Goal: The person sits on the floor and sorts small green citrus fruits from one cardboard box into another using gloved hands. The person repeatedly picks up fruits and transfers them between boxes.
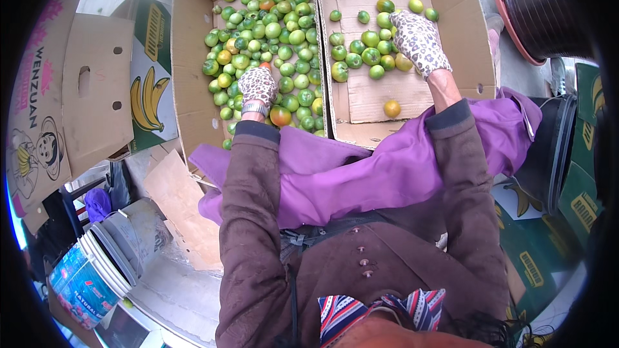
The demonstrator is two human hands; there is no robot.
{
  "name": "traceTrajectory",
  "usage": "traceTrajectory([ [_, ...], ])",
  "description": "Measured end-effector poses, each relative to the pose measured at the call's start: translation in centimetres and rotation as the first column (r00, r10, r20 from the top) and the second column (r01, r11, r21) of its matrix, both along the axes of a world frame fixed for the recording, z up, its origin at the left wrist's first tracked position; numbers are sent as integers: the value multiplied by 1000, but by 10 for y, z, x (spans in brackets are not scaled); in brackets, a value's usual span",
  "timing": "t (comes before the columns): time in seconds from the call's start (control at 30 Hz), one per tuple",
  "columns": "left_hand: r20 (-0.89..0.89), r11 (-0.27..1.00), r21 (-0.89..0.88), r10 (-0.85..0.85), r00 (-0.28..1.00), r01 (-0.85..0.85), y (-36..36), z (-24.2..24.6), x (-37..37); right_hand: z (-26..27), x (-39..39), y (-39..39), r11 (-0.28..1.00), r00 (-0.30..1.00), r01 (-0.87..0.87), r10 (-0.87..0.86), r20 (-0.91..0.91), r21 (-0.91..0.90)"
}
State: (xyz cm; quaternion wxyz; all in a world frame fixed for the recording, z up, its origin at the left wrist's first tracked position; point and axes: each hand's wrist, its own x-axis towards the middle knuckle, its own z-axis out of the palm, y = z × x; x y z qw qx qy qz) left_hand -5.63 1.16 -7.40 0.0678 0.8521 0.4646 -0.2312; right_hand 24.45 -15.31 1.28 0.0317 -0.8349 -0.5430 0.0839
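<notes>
My left hand (259, 86), in a leopard-print glove, reaches down among many mostly green tomatoes (272, 30) in the left cardboard box (186, 82). Its fingers are hidden beneath the glove's back, so a hold cannot be made out. A reddish tomato (280, 116) lies just right of that wrist. My right hand (420, 41), gloved alike, is over the right cardboard box (464, 43) with its fingertips turned down out of sight. Beside its fingers sits a green tomato (384, 20), and a yellowish tomato (403, 62) lies partly under the glove. One orange tomato (392, 108) rests apart, nearer me.
Purple cloth (358, 179) covers my lap against the boxes' near edges. Banana cartons (150, 77) stand at left, with stacked buckets (89, 280) below them. A black bucket (544, 147) is at right, and a dark pot with a reddish rim (517, 24) lies beyond.
</notes>
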Motion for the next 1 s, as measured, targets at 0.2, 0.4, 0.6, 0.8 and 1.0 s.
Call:
traceTrajectory([
  [0.2,352,979,-164,171,920,-119,20,48,3,20,-17,5,975,996,0,18,-82,222],
  [0.4,684,651,-724,633,363,230,-14,115,49,28,-63,14,718,879,-173,422,-224,675],
  [0.6,648,549,-762,637,418,344,-33,120,60,35,-81,9,769,885,-278,439,-158,576],
  [0.8,331,999,-44,35,943,-22,-7,53,29,2,-20,4,888,993,-96,119,-22,450],
  [1.0,17,988,-143,-59,998,61,-17,6,25,-15,25,-9,973,996,91,-86,33,-213],
])
